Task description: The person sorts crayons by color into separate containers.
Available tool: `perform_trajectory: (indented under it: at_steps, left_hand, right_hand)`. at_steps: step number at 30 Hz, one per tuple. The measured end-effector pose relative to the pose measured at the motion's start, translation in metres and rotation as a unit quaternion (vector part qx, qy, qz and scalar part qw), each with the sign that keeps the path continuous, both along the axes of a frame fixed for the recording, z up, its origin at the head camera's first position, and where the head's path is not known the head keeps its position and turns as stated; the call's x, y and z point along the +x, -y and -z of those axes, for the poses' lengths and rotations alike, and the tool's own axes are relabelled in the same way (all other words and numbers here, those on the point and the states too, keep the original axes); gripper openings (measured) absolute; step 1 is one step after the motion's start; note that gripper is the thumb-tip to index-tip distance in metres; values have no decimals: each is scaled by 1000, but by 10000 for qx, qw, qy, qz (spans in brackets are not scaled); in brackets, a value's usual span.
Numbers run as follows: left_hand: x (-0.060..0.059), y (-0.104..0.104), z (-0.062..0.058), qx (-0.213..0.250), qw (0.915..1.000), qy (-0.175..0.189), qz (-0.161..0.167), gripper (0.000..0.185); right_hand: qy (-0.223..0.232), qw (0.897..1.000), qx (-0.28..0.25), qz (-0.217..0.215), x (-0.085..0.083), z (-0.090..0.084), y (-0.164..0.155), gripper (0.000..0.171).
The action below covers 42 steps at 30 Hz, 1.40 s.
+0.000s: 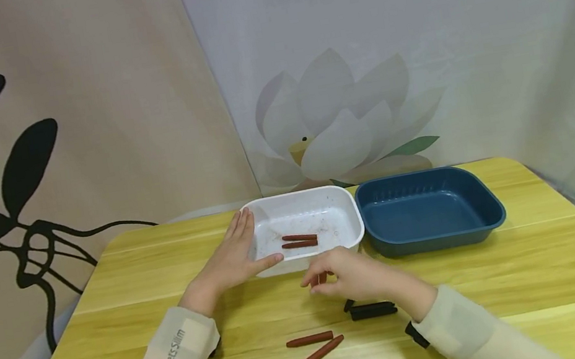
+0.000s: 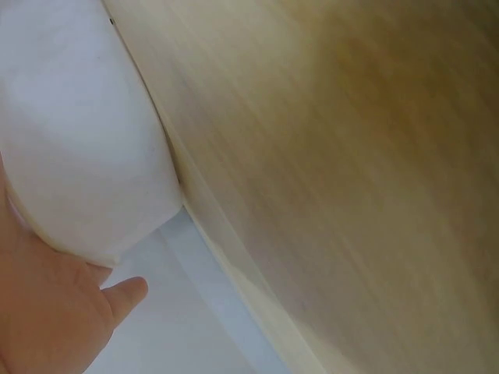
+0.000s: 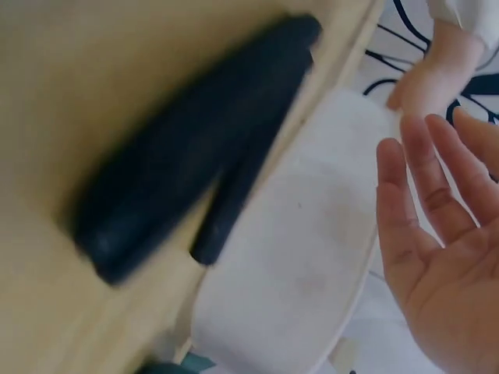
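My left hand (image 1: 231,254) rests on the left side of a white plastic tray (image 1: 361,227), fingers along the left rim and thumb over the front rim. Two reddish-brown crayons (image 1: 300,244) lie inside the tray. Just in front of it hovers my right hand (image 1: 350,276), fingers loosely bent. The right wrist view shows that hand's palm (image 3: 444,288) and spread fingers, with no object visible in them. Two more brown crayons (image 1: 310,340) lie nearer on the table. Below the right hand are several black sticks (image 1: 373,310), large and blurred in the right wrist view.
A dark blue tray (image 1: 435,242) stands at the white tray's right side. Both sit at the back of the yellow wood-grain table (image 1: 138,272). A printed cloth (image 1: 140,102) hangs right behind the table edge. Small reddish specks dot the white tray's floor.
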State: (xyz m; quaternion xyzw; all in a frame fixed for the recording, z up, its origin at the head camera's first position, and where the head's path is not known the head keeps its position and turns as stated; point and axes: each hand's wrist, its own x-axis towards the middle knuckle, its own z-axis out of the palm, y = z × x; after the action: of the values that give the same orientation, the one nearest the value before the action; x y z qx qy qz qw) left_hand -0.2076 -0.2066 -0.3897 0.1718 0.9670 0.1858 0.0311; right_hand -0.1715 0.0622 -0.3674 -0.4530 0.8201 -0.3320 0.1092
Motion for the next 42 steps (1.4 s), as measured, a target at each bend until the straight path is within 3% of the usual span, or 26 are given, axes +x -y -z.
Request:
perform_trajectory:
  at_steps: [10,21,30,42]
  left_hand:
    - [1,0,2,43,10000,39,-10,116]
    - [1,1,1,17,10000,69,-11,116]
    - [0,0,0,34,10000,23,14,115]
    - [2,-1,-1,84,10000,15,-9,115]
  right_hand:
    - [276,9961,690,-481,16,11,12,18]
    - [106,9864,1398,-855,22,15,24,17]
    - [693,9824,1437,-969,22,16,29,13]
    - [758,9793,1636,-920,22,18,32,13]
